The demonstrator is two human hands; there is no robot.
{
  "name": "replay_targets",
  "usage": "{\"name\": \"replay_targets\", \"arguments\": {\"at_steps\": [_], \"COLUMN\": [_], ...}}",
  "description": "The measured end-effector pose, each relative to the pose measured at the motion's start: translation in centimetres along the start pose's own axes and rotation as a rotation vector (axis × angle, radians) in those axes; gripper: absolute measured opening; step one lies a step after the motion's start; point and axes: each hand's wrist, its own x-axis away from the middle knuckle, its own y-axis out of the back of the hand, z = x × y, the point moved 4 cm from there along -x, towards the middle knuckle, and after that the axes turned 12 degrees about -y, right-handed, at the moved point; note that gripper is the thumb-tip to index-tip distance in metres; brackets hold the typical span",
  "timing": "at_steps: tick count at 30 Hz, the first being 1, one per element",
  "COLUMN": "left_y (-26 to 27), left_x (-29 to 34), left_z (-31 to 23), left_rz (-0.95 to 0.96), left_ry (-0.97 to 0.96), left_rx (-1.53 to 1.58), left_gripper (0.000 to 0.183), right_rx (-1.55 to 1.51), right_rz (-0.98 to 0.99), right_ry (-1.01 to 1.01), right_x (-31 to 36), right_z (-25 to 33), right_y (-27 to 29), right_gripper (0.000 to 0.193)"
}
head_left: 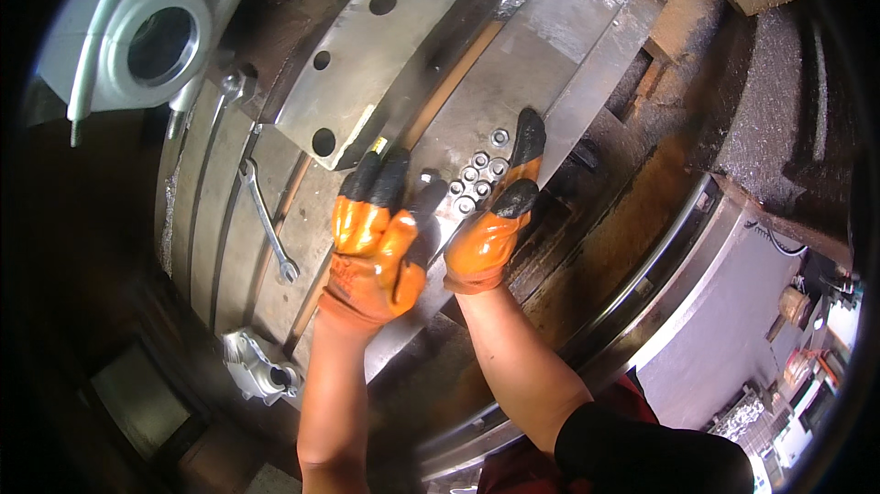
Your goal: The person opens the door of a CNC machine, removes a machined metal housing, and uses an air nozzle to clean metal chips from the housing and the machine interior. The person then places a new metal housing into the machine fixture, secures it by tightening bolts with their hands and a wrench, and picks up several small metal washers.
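My left hand (371,242), in an orange glove with black fingertips, lies over the metal table with its fingers stretched out. One of its fingertips is blurred, close to a single small shiny nut (427,177). Several steel hex nuts (481,171) sit in a tight cluster between the two hands. My right hand (486,242), gloved the same way, rests along the right side of this cluster, fingers extended and thumb apart. Another nut (499,137) stands slightly off the far end of the group. Neither hand appears to grip anything.
A double-ended open-end wrench (266,219) lies left of my left hand. Beyond it are another wrench (220,109) and a silver bracket with a round bore (64,82). A metal plate with holes (353,54) stands ahead. A small cast part (252,361) sits at the near left.
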Motion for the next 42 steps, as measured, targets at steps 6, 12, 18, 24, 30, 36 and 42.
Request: {"name": "replay_targets", "arguments": {"at_steps": [6,12,18,24,30,36,42], "left_y": [1.6,-0.1,0.7,4.3,9.4,16.9,23.0], "left_x": [4.5,14.7,21.5,24.1,21.8,13.2,1.4], "left_z": [-4.3,-12.4,-17.6,-18.6,-15.8,-4.2,10.9], "left_rz": [-0.306,-0.313,-0.360,-0.787,-0.917,-0.788,-0.997], "left_ry": [0.151,0.448,0.724,0.805,0.827,0.438,0.582], "left_rx": [0.047,0.210,0.235,0.135,0.350,0.204,0.969], "left_gripper": [0.038,0.045,0.062,0.060,0.057,0.045,0.071], "right_rx": [-0.019,-0.335,-0.079,0.708,0.197,0.041,-0.176], "right_rz": [-0.016,0.079,0.327,0.662,1.100,1.008,0.976], "right_ry": [0.019,-0.209,0.131,0.460,-0.089,-0.162,-0.338], "right_x": [-1.7,-3.6,-1.2,6.1,7.6,4.0,3.6], "right_z": [2.0,0.0,10.2,7.8,17.2,23.7,24.8], "right_y": [-0.7,-0.9,2.5,7.0,5.6,-1.7,-11.0], "right_gripper": [0.042,0.050,0.071,0.069,0.069,0.074,0.079]}}
